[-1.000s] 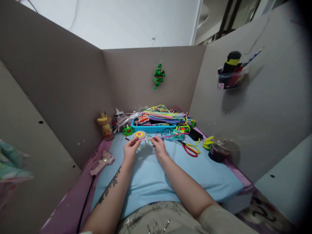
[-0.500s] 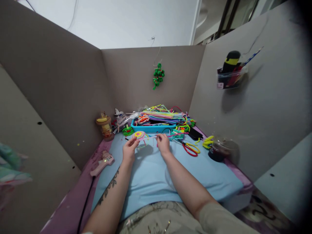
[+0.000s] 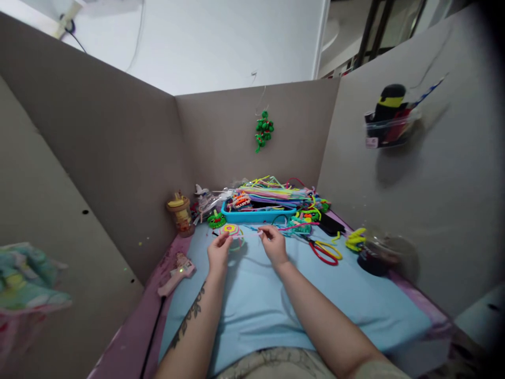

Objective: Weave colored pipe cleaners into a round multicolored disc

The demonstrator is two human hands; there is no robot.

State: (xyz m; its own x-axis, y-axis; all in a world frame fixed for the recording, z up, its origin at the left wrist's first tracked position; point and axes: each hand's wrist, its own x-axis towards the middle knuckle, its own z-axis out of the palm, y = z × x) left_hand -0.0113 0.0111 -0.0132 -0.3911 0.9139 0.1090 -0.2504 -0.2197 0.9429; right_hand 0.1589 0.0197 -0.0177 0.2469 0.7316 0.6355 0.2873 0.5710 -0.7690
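My left hand (image 3: 219, 253) pinches a round coiled pipe-cleaner disc (image 3: 230, 230) in pink, yellow and green, held just above the light blue cushion (image 3: 276, 300). My right hand (image 3: 275, 245) is closed on a thin pink pipe cleaner (image 3: 294, 227) that runs out from the disc toward the right. Both hands are close together in front of the blue tray (image 3: 258, 215) of pipe cleaners.
Grey cardboard walls enclose the space on three sides. A pink glue gun (image 3: 177, 272) lies at left, a small jar (image 3: 181, 213) in the corner, red-handled scissors (image 3: 324, 250) and a dark bowl (image 3: 374, 259) at right. A green ornament (image 3: 263, 129) hangs on the back wall.
My right hand has drawn a little to the right, away from the disc, pulling the pipe cleaner out. The camera has tilted slightly, shifting the scene down and right.
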